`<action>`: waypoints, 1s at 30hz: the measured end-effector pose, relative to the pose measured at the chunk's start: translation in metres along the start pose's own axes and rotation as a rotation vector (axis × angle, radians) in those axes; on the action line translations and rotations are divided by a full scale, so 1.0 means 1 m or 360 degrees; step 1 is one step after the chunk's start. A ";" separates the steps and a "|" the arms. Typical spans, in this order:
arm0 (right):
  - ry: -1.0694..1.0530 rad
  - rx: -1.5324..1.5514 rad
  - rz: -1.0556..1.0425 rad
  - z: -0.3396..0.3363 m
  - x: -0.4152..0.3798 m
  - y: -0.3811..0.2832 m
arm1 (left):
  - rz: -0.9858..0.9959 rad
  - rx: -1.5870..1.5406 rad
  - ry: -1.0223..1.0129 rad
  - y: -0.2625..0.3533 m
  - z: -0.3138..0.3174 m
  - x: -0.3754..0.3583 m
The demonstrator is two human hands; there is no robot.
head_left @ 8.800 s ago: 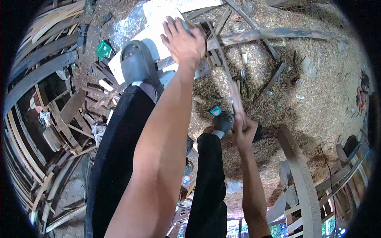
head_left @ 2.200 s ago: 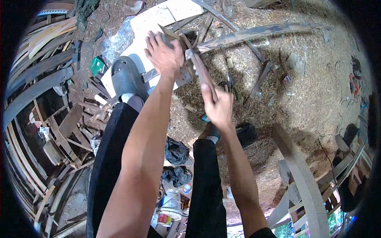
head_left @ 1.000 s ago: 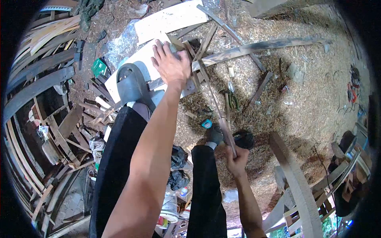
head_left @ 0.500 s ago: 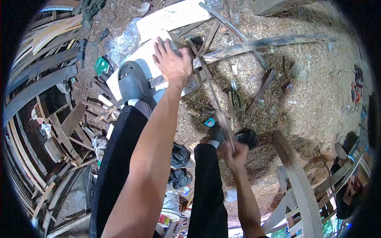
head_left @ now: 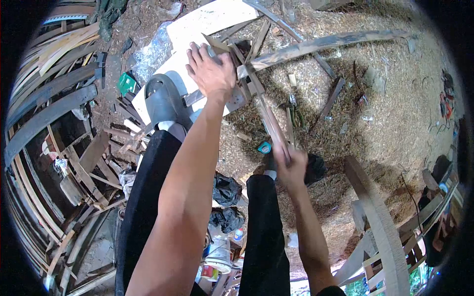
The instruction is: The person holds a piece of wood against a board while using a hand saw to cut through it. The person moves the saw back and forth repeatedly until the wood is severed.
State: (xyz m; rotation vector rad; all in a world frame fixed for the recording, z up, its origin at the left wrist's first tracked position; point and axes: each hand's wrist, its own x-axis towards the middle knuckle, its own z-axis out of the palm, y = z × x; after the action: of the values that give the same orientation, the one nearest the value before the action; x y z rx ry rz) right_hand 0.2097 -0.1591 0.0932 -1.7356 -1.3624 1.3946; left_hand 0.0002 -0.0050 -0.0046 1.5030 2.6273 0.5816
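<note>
My right hand (head_left: 292, 167) is closed around the lower end of a handsaw (head_left: 266, 116), blurred by motion. Its long narrow blade slants up and left across a long wooden plank (head_left: 316, 45), close to my left hand (head_left: 211, 74). With fingers spread, that hand presses down on the wood, hiding the part beneath its palm. A strip of wood (head_left: 193, 97) shows between the hand and my grey clog (head_left: 164, 101). Small wooden blocks (head_left: 254, 88) sit under the plank beside the blade.
A teal tape measure (head_left: 264, 147) and pliers (head_left: 297, 117) lie on the shavings-covered ground. White boards (head_left: 212, 22) are under and beyond my left hand. Stacked timber (head_left: 49, 118) fills the left side, and a thick beam (head_left: 377, 222) stands at the lower right.
My right hand has moved slightly up and forward with the handsaw, whose blade slides along across the plank. My left hand stays pressed on the wood.
</note>
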 end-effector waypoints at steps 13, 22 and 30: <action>-0.0065 -0.0027 -0.0015 0.025 0.059 -0.024 | 0.0008 0.0044 -0.0023 -0.004 0.003 -0.002; -0.0061 -0.0098 -0.0004 -0.020 -0.035 0.023 | 0.0020 0.0058 -0.0004 -0.003 0.003 -0.001; -0.0075 0.0003 0.0059 0.021 0.055 -0.031 | -0.0032 -0.0052 -0.0088 -0.001 -0.003 0.002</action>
State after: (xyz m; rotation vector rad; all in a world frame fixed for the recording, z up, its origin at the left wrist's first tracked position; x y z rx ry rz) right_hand 0.1770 -0.1016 0.0907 -1.7453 -1.3596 1.4652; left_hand -0.0023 -0.0048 -0.0018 1.4601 2.5760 0.5700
